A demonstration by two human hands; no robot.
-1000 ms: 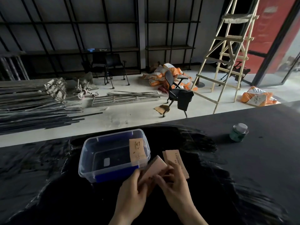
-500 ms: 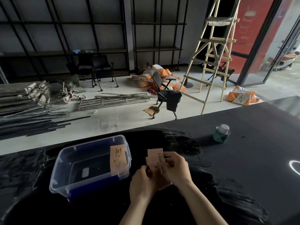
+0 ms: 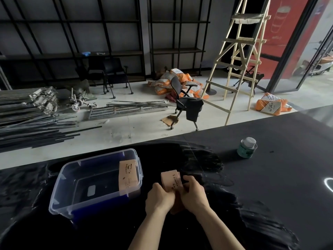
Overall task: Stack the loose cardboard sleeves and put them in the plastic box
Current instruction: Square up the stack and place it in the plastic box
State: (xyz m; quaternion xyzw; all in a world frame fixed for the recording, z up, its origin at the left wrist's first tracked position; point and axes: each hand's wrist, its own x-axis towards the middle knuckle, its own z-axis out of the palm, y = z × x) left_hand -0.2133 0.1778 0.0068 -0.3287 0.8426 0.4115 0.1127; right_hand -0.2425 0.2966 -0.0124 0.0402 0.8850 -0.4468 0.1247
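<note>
A small stack of tan cardboard sleeves (image 3: 171, 179) with dark print stands on edge just above the black table, right of the box. My left hand (image 3: 159, 200) grips its left side and my right hand (image 3: 193, 194) grips its right side; the lower half of the stack is hidden by my fingers. The clear plastic box (image 3: 75, 199) sits open to the left of my hands. One more cardboard sleeve (image 3: 128, 175) leans upright inside the box against its right wall.
A green can with a white lid (image 3: 247, 147) stands on the black table (image 3: 279, 186) at the far right. Beyond the table edge lie metal rods, an office chair (image 3: 187, 103), a wooden ladder (image 3: 241, 56) and orange sacks on the floor.
Both hands have pressed the loose sleeves together into one squared stack. The view has shifted, so the box now sits further left in the frame.
</note>
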